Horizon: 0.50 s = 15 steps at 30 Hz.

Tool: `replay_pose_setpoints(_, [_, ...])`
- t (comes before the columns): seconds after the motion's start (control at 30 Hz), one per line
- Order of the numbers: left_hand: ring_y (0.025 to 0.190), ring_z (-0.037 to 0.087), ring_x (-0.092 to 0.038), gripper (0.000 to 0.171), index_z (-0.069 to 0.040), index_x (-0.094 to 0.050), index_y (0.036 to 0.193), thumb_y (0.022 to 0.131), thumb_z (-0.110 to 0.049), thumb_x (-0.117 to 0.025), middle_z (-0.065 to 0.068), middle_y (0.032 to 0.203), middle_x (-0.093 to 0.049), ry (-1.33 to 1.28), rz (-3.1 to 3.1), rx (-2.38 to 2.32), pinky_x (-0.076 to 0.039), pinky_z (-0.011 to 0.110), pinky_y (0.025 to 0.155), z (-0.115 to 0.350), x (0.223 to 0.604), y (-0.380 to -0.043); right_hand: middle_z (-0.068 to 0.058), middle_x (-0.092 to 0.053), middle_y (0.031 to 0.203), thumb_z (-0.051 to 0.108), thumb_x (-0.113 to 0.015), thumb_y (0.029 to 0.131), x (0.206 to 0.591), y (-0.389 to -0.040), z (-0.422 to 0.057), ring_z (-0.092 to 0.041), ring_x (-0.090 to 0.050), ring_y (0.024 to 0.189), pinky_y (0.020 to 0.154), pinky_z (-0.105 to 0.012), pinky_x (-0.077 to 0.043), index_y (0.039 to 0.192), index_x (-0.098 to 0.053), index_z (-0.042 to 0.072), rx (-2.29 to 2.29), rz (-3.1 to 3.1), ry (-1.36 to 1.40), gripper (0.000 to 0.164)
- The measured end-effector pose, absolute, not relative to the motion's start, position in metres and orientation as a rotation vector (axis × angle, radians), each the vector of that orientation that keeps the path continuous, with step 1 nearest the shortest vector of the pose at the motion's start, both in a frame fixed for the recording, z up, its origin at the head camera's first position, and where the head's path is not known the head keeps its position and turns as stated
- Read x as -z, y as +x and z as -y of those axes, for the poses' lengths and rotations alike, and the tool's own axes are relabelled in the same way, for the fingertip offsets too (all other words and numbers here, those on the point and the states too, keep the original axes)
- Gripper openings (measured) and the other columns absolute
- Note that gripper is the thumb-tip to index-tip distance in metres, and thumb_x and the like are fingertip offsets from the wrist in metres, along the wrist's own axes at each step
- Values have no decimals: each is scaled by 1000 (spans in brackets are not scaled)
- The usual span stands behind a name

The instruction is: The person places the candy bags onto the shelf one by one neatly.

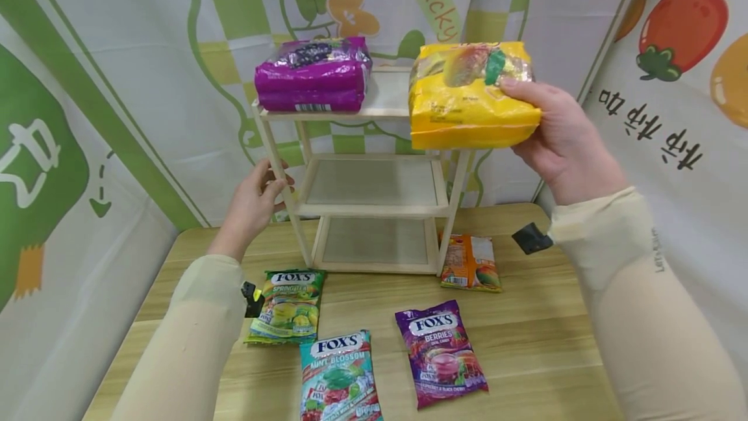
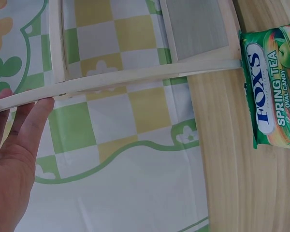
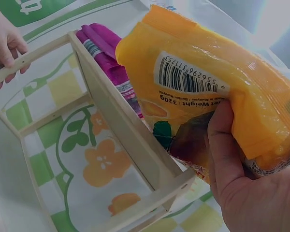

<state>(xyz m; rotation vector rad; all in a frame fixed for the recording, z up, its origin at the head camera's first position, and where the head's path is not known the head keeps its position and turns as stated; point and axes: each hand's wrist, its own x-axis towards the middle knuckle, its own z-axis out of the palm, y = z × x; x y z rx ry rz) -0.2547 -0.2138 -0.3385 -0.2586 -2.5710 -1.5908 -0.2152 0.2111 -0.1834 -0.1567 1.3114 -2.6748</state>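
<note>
Right hand (image 1: 563, 138) grasping plump, glossy yellow plastic bag (image 1: 473, 106) at shelf's (image 1: 371, 211) top right end; contact unclear. Left hand (image 1: 251, 200) gripping slim wooden post (image 1: 271, 145). Boxy, shiny purple bag (image 1: 312, 80) on top, left.

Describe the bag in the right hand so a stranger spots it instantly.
Find the wooden rack. By the right end of its top tier, the right hand holds a yellow bag. Unlike the purple bag resting on that tier, this one is yellow and held.
</note>
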Motion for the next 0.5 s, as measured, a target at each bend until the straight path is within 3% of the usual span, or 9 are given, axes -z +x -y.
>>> replay_pose_setpoints(0.23, [133, 35, -52, 37, -11, -39, 149, 113, -20, -37, 20, 136, -54, -270, 2567, 1591, -53, 50, 106, 214, 339, -255, -12, -57, 138, 5, -71, 95, 186, -216, -205, -24, -65, 116, 90, -35, -63, 141, -51, 4, 2663, -1342, -175, 50])
replay_pose_setpoints(0.5, [131, 34, -54, 35, -11, -41, 146, 112, -19, -39, 19, 133, -55, -261, 2568, 1581, -55, 50, 105, 213, 339, -255, -11, -54, 144, 4, -73, 94, 186, -218, -198, -24, -59, 127, 95, -35, -61, 142, -51, 4, 2669, -1336, -156, 53])
